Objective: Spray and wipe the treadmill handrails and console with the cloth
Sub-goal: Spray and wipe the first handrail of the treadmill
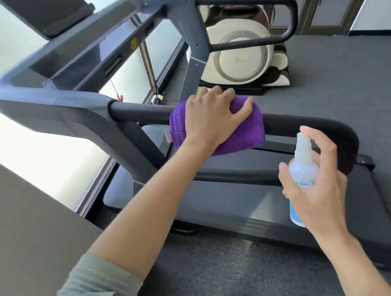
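A dark grey treadmill fills the view, its console [90, 40] at the upper left. The near black handrail [142, 112] runs from the console down to the right. A folded purple cloth [242, 134] is wrapped over that rail, and my left hand [213, 118] grips it from above with fingers curled over the rail. To the lower right my right hand [318, 181] holds a clear spray bottle [302, 173] upright, index finger over its nozzle, close to the rail's curved end. The far handrail [269, 1] loops at the upper right.
The treadmill belt [259, 204] lies below the rail. A cream and brown massage chair [241, 52] stands behind the treadmill. Bright windows [14, 137] line the left side. Grey carpet [369, 100] covers the floor, with dark-framed doors at the far right.
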`<state>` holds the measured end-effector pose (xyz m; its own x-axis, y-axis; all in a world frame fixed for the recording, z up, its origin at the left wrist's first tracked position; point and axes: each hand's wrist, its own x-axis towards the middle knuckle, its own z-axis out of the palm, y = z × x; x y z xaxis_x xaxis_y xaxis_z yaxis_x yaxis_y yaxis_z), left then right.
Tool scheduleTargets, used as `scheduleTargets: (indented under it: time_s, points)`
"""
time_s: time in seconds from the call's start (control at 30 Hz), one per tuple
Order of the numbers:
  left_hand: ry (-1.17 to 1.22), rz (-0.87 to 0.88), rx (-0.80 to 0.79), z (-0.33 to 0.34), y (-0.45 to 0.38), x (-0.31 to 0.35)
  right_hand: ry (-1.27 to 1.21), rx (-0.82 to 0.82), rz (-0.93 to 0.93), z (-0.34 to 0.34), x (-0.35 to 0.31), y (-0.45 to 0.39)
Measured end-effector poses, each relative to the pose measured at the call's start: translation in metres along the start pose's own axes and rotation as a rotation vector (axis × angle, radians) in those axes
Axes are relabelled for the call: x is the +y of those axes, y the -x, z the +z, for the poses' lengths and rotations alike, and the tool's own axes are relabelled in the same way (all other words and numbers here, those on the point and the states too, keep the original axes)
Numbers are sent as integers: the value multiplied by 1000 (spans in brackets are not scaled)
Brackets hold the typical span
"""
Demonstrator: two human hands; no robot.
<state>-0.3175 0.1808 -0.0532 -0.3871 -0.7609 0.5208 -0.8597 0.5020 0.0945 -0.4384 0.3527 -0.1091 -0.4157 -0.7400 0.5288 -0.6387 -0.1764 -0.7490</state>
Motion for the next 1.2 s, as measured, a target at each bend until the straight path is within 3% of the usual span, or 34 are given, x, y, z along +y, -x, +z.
scheduleTargets:
  time_s: [0.1, 0.23, 0.33, 0.5, 0.6, 0.67, 0.8, 0.87, 0.97, 1.07, 1.2]
  points:
    - [41, -3, 22, -10, 2, -60, 4, 2, -8, 5, -5, 0]
    - [67, -176, 100, -21, 5, -140, 32, 34, 22, 6, -4, 6]
    - [14, -313, 142, -11, 1, -124, 43, 42, 51, 8, -3, 13]
    - [26, -321, 142, 0, 15, -73, 42, -13, 46, 19, -11, 12]
    - [86, -439, 209, 3, 28, -73, 19, -21, 8, 24, -17, 8]
    - [211, -573, 308, 9, 38, -67, 7, -21, -9, 24, -17, 7]
    - [652, -977, 743, 15, 47, -47, -27, -33, 10, 23, -14, 9]
    - [755, -1199, 863, 15, 42, -45, -26, -64, 25, 21, -12, 11]
    - [956, -1446, 873, 13, 26, -46, -20, -76, 49, 15, -7, 13]
    - [1170, -1520, 808, 10, 10, -49, 0, -78, 73, 12, -1, 14]
    - [1254, -1561, 626, 11, -2, -58, -4, -84, 89, 12, 6, 13]
